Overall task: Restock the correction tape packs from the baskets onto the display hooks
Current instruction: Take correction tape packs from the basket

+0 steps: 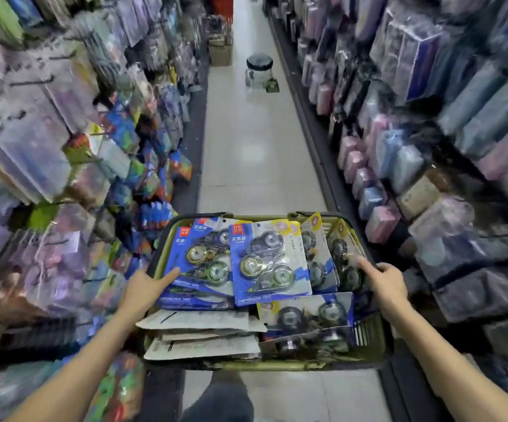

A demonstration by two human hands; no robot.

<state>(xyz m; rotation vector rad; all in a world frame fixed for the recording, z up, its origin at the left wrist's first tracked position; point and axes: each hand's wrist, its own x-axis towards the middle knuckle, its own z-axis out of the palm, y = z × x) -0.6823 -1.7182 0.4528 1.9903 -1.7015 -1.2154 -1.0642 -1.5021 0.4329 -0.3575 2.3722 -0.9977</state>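
Left shelving (48,147): hanging goods, blurred.
Left hand (146,287): clasping left rim of basket (277,365); thumb laid flat on leftmost blue pack, other fingers hidden beneath rim.
Correction tape packs (268,263): stacked face-up inside basket, between both hands, far of grey cardboard (201,321).
Right hand (389,284): fingers (382,269) curled over right rim, forefinger touching rightmost tilted pack.

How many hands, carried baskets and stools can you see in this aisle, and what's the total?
Hands: 2, the left hand and right hand, gripping the basket's sides
Carried baskets: 1, the green basket full of correction tape packs
Stools: 1, the round stool down the aisle
Total: 4
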